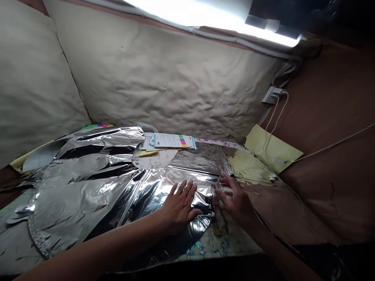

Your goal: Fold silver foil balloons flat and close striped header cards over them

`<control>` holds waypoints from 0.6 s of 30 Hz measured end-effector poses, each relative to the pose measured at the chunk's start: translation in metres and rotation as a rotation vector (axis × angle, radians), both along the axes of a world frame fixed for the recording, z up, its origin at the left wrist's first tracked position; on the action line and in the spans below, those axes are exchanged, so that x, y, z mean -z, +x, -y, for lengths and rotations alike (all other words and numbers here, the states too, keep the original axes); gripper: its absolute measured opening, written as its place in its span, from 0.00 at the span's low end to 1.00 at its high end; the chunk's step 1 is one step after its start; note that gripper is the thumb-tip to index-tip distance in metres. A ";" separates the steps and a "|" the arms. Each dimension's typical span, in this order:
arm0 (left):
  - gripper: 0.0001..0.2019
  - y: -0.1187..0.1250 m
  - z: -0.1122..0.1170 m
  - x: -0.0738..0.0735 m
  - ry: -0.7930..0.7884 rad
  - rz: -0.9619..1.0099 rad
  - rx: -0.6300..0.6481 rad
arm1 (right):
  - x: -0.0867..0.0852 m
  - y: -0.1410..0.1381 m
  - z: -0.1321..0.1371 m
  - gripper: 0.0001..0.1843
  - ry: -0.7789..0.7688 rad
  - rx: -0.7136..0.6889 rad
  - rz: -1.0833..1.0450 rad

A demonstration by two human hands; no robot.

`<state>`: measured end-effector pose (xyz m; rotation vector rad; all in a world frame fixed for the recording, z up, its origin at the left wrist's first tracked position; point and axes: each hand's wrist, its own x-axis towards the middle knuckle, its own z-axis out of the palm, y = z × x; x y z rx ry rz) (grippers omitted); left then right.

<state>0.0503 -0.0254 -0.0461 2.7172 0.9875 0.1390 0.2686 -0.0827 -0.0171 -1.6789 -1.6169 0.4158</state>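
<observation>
A large crumpled silver foil balloon lies flat across the work surface, with a crimped seam along its lower left edge. My left hand presses on the foil with its fingers spread, holding nothing. Just to its right, my right hand has its fingers curled around a crumpled fold of the foil. The fingers partly hide that fold. A round piece of foil or card lies at the far side of the balloon.
Several printed papers and cards lie beyond the foil. A yellow sheet sits at the right under white cables from a wall socket. Brown paper covers the right, and a padded beige wall rises behind.
</observation>
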 end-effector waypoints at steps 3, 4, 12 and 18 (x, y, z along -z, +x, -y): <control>0.39 -0.003 -0.001 0.001 0.018 0.009 -0.005 | 0.009 -0.005 0.005 0.35 0.098 -0.282 0.407; 0.39 -0.003 -0.001 0.002 0.027 0.013 -0.009 | 0.015 -0.009 0.006 0.37 0.036 -0.368 0.484; 0.40 0.000 -0.002 -0.001 0.023 -0.011 -0.009 | 0.023 -0.017 -0.003 0.43 -0.227 -0.456 0.439; 0.41 -0.031 0.017 -0.008 -0.011 -0.051 0.067 | 0.015 -0.018 0.086 0.28 -0.256 0.002 -0.442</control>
